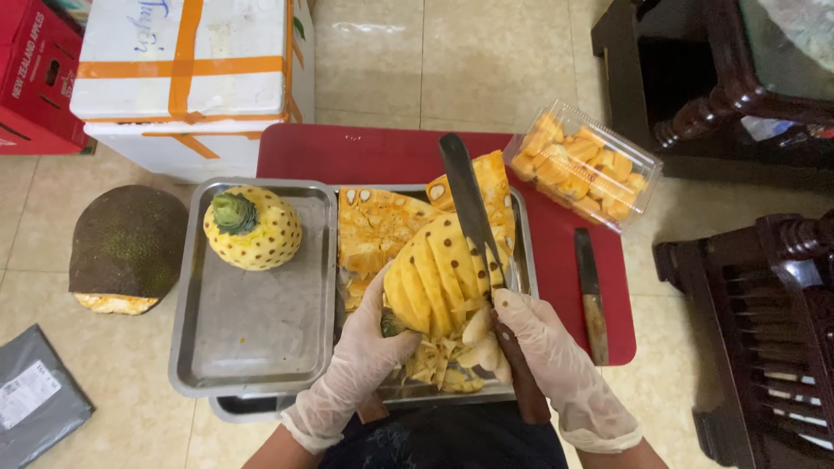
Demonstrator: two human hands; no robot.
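Note:
My left hand (pixel 360 356), in a thin clear glove, grips the base of a peeled pineapple (pixel 439 274) with brown eyes and cut grooves. It is held tilted over the right steel tray (pixel 521 260). My right hand (pixel 543 347), also gloved, is closed on the wooden handle of a long knife (pixel 469 204). The blade lies along the pineapple's right side and points away from me. Pineapple peel and trimmings (pixel 443 360) lie in the tray under the fruit. A second peeled pineapple (pixel 253 227) with a green top rests in the left steel tray (pixel 252 339).
Both trays sit on a red table (pixel 365 152). A smaller knife (pixel 589 291) lies at its right side, beside a clear plastic box of orange fruit pieces (pixel 582 165). A cut jackfruit (pixel 126 247) sits on the tiled floor at left, near a taped white foam box (pixel 187 74). Dark wooden furniture (pixel 756 287) stands at right.

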